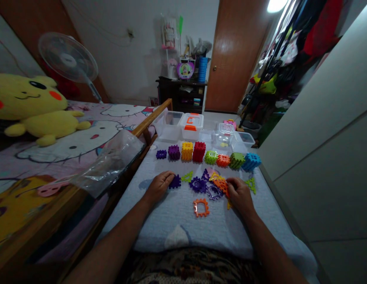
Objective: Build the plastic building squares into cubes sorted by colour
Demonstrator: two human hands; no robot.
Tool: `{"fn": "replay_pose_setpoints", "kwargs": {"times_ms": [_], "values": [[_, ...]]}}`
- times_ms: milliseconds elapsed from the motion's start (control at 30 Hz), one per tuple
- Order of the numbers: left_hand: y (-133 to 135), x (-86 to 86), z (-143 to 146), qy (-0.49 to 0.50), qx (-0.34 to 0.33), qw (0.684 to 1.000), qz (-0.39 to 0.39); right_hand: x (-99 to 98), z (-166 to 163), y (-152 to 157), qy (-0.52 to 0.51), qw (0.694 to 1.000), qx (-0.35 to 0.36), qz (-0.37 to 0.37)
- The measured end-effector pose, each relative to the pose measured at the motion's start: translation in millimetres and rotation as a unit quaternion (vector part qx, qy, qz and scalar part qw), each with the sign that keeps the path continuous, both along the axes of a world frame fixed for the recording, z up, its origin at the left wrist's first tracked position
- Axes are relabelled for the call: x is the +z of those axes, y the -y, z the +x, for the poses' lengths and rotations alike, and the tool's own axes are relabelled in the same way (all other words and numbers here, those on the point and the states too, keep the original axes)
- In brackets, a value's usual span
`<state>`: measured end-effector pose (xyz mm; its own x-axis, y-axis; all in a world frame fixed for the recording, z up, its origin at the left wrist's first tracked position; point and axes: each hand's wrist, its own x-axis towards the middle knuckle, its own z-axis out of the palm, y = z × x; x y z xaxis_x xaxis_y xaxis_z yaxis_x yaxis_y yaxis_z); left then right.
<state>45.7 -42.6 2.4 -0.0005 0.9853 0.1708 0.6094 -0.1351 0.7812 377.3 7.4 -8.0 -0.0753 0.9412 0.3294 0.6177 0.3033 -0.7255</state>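
Note:
My left hand [160, 184] rests on the pale blue mattress [177, 221] with its fingers curled over a purple toothed tile [175, 182]. My right hand [240, 194] is closed on an orange toothed tile [221, 184] at the edge of a loose pile of purple, yellow and green tiles [205, 184]. An open orange square frame [201, 207] lies between the hands, nearer me. Behind the pile stands a row of assembled cubes: purple [174, 152], yellow [187, 151], red [199, 151], green [211, 157], orange [223, 160], green [236, 160], blue [251, 161].
Clear plastic boxes [191, 126] stand at the mattress's far end. A wooden bed rail [148, 120] and a crumpled clear bag [109, 163] lie on the left, with a yellow plush toy [32, 106] and a fan [68, 59] on the bed. A white wall [319, 157] bounds the right.

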Motion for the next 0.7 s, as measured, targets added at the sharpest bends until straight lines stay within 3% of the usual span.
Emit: {"fn": "replay_pose_setpoints", "kwargs": {"times_ms": [100, 200, 267, 367, 467, 567, 700], "values": [[-3.1, -2.8, -2.0, -0.090, 0.001, 0.996, 0.018, 1.0, -0.7, -0.2, 0.003, 1.000, 0.002, 0.003], [-3.2, -2.6, -0.8, -0.205, 0.081, 0.973, 0.069, 1.9, -1.3, -0.1, 0.007, 1.000, 0.006, 0.005], [-2.0, 2.6, 4.1, -0.243, 0.091, 0.960, 0.103, 1.8, -1.4, 0.0, 0.008, 1.000, 0.007, 0.004], [-1.5, 16.5, 19.3, -0.263, -0.059, 0.957, 0.110, 1.0, -1.2, 0.1, 0.010, 1.000, 0.006, 0.001], [-6.0, 28.8, 39.0, -0.287, -0.200, 0.933, 0.088, 0.9, -1.4, 0.5, 0.009, 1.000, 0.004, 0.002], [-14.8, 31.2, 53.6, -0.316, -0.238, 0.915, 0.076, 1.9, -1.6, 1.1, 0.006, 1.000, 0.005, 0.008], [-27.5, 21.5, 60.4, -0.340, -0.252, 0.902, 0.084, 2.7, -1.6, 1.4, 0.010, 1.000, 0.008, 0.012]]}}
